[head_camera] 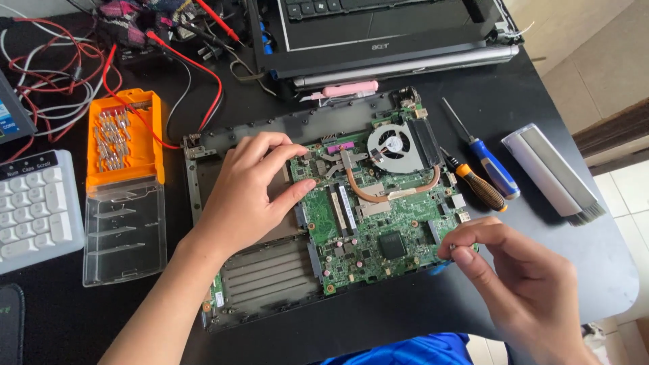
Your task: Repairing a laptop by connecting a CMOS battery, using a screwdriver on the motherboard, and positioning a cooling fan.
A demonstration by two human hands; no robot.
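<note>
1. My right hand (524,284) sits nearest me, its grip pinched shut, thumb and forefinger together on something small at the right edge of the green laptop motherboard (378,216); what it pinches is too small to tell.
2. My left hand (247,196) lies across the board's left edge, thumb and fingers closed on that edge, palm over the open grey plastic laptop base (270,277) that holds the board.
3. Between the two grips lie the black square chip (393,244) and the memory slots.
4. Just beyond my left fingertips, a curved copper heat pipe (389,192) runs to the round grey cooling fan (394,143) at the board's far right corner.
5. Beyond my right grip, on the black tabletop (419,318), lie a black-and-orange-handled screwdriver (476,184) and a blue-handled screwdriver (490,162), side by side, with a white flat brush (551,172) further right.
6. Left of my left grip lies an orange bit case with a clear lid (125,182), opened flat, and beside that a white keypad (34,209).
7. Farthest off are a dark open laptop (378,34) and red wires (61,61).
</note>
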